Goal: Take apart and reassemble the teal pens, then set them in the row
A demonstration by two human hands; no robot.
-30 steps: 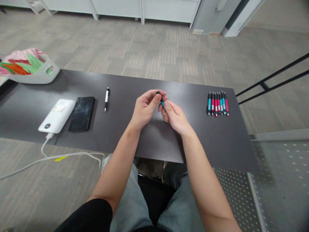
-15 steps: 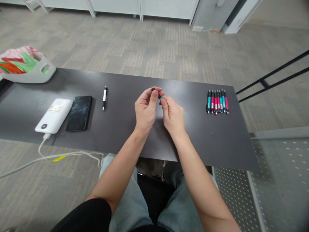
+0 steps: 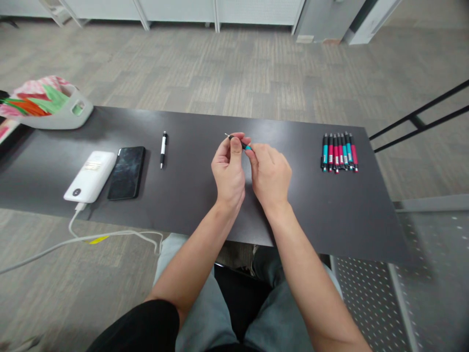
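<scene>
A teal and black pen is held between my two hands above the middle of the table. My left hand pinches its black section between thumb and fingers, and a thin tip sticks out to the upper left. Closed around the teal end is my right hand, which hides most of that part. Off to the right lies a row of several teal and red pens, side by side. A white and black pen rests alone on the left of my hands.
On the dark table, a black phone lies beside a white power bank with a white cable hanging over the front edge. A white basket with colourful contents stands at the far left. Black metal bars rise past the right edge.
My right hand has turned and shifted slightly right at the pen's teal end, and more teal shows between the hands. The whole view has moved a little.
</scene>
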